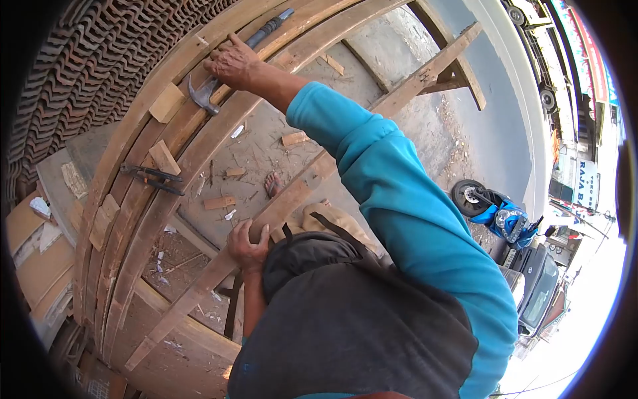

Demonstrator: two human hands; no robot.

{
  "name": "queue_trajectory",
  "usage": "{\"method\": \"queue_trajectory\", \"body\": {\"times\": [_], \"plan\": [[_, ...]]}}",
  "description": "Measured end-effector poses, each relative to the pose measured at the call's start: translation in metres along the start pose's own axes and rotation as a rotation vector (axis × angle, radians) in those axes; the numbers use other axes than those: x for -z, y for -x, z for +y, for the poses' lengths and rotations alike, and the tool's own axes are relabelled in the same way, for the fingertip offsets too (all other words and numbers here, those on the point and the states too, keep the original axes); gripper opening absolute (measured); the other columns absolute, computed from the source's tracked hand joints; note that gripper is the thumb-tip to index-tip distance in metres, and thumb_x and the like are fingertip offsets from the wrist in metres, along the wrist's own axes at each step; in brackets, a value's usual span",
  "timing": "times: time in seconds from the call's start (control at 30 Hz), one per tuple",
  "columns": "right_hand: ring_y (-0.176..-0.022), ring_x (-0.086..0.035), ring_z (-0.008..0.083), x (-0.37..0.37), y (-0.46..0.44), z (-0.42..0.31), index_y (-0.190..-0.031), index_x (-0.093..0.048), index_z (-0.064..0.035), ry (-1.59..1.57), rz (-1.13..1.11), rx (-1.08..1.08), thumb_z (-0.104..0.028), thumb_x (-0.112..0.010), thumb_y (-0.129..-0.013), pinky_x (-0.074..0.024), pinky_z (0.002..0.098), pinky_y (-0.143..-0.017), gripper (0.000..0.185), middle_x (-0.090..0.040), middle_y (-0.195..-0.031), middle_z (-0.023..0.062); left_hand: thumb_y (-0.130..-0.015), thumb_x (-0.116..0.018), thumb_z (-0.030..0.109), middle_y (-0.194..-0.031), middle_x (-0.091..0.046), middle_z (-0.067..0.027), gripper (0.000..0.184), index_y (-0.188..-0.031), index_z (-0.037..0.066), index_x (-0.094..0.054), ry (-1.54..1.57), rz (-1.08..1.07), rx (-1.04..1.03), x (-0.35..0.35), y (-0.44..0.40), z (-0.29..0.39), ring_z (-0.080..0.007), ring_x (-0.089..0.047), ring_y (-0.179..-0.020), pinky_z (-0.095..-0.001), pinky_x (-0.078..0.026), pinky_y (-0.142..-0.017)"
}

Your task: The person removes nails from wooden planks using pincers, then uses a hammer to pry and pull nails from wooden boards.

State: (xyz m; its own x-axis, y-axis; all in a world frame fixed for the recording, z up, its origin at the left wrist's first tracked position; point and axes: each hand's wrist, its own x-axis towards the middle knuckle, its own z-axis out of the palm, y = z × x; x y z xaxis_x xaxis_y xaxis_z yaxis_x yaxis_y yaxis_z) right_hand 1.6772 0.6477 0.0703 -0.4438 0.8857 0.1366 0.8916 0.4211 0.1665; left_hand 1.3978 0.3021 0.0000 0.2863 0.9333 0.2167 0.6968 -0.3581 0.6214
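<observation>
My right hand (232,63), at the end of a teal sleeve, is closed around the middle of a claw hammer (203,97). The hammer lies along the wooden beams (229,113), its metal head to one side of my fingers and its dark grip to the other. Close to my body, my left hand (248,247) grips the edge of a long wooden plank (289,199), thumb apart from the fingers. A pair of pincers (153,178) rests across the beams beside a small wood block (164,158). Another block (167,103) sits near the hammer head.
Stacked roof tiles (86,86) rise behind the beams. Wood scraps (219,202) litter the ground by my foot (272,184). A crossed timber support (458,66) holds the plank's far end. A blue motorcycle (502,216) and a dark car (538,289) stand off to the right.
</observation>
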Motion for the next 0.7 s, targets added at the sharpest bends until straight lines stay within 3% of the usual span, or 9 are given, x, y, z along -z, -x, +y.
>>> {"method": "queue_trajectory", "body": {"times": [0.03,0.17,0.33,0.4,0.53,0.63,0.7], "plan": [[-0.1,-0.068,0.0222,0.001,0.006,0.002,-0.105,-0.067,-0.0191,-0.032,0.011,0.066,-0.021,-0.058,-0.096,-0.0429,0.0432,-0.096,0.012,-0.068,-0.1,0.0057,-0.076,-0.089,0.027,-0.106,-0.068,-0.0124,0.042,-0.106,0.007,-0.069,0.001,-0.001,-0.022,0.0,0.0,-0.001,-0.0346,-0.066,-0.098,-0.0471,-0.053,-0.086],[-0.099,-0.07,0.0207,0.014,0.036,-0.009,-0.108,-0.066,-0.0188,-0.08,0.026,0.175,-0.026,-0.056,-0.096,-0.0481,0.0386,-0.085,0.017,-0.066,-0.101,0.0064,-0.076,-0.089,0.026,-0.106,-0.069,-0.0131,0.041,-0.107,0.006,-0.069,-0.014,-0.001,-0.018,-0.001,0.0,0.001,-0.0352,-0.066,-0.098,-0.0466,-0.053,-0.086],[-0.092,-0.068,0.0219,0.141,0.136,-0.055,-0.098,-0.057,-0.0131,-0.299,0.137,0.084,-0.024,-0.059,-0.097,-0.0497,0.0381,-0.078,0.011,-0.054,-0.094,0.0068,-0.079,-0.086,0.024,-0.107,-0.069,-0.0152,0.039,-0.108,0.004,-0.07,-0.021,-0.005,0.0,-0.003,0.0,0.003,-0.0374,-0.066,-0.098,-0.0472,-0.053,-0.086],[-0.086,-0.069,0.0254,0.175,0.189,-0.066,-0.1,-0.056,-0.0111,-0.477,0.072,-0.061,-0.025,-0.064,-0.093,-0.0496,0.0378,-0.075,0.017,-0.056,-0.092,0.0087,-0.082,-0.083,0.022,-0.109,-0.069,-0.0185,0.04,-0.114,0.002,-0.068,0.166,-0.13,0.346,-0.006,-0.003,-0.003,-0.039,-0.065,-0.101,-0.0478,-0.052,-0.088],[-0.08,-0.068,0.0415,0.172,0.317,-0.076,-0.098,-0.055,-0.0042,-0.811,-0.2,-0.469,-0.031,-0.067,-0.095,-0.0517,0.0515,-0.07,0.03,-0.063,-0.085,0.0183,-0.086,-0.08,0.021,-0.11,-0.067,-0.0218,0.041,-0.12,0.0,-0.066,0.072,-0.185,0.195,-0.005,-0.08,0.033,-0.0399,-0.064,-0.105,-0.0478,-0.05,-0.092],[-0.083,-0.067,0.0478,0.124,0.438,-0.091,-0.096,-0.055,-0.0013,-0.841,-0.268,-0.875,-0.034,-0.064,-0.099,-0.0504,0.0571,-0.071,0.034,-0.067,-0.087,0.0249,-0.089,-0.077,0.028,-0.119,-0.066,-0.0257,0.051,-0.128,-0.002,-0.063,0.024,-0.259,0.087,-0.032,-0.141,0.086,-0.0413,-0.062,-0.113,-0.0485,-0.048,-0.099],[-0.084,-0.066,0.0498,0.116,0.52,-0.1,-0.097,-0.056,0.0005,-0.817,-0.318,-1.129,-0.035,-0.064,-0.098,-0.0505,0.0563,-0.072,0.036,-0.068,-0.087,0.0279,-0.089,-0.075,0.043,-0.132,-0.062,-0.0291,0.066,-0.134,-0.004,-0.061,0.006,-0.504,0.028,-0.056,-0.17,0.13,-0.0433,-0.058,-0.125,-0.0496,-0.045,-0.106]]}}
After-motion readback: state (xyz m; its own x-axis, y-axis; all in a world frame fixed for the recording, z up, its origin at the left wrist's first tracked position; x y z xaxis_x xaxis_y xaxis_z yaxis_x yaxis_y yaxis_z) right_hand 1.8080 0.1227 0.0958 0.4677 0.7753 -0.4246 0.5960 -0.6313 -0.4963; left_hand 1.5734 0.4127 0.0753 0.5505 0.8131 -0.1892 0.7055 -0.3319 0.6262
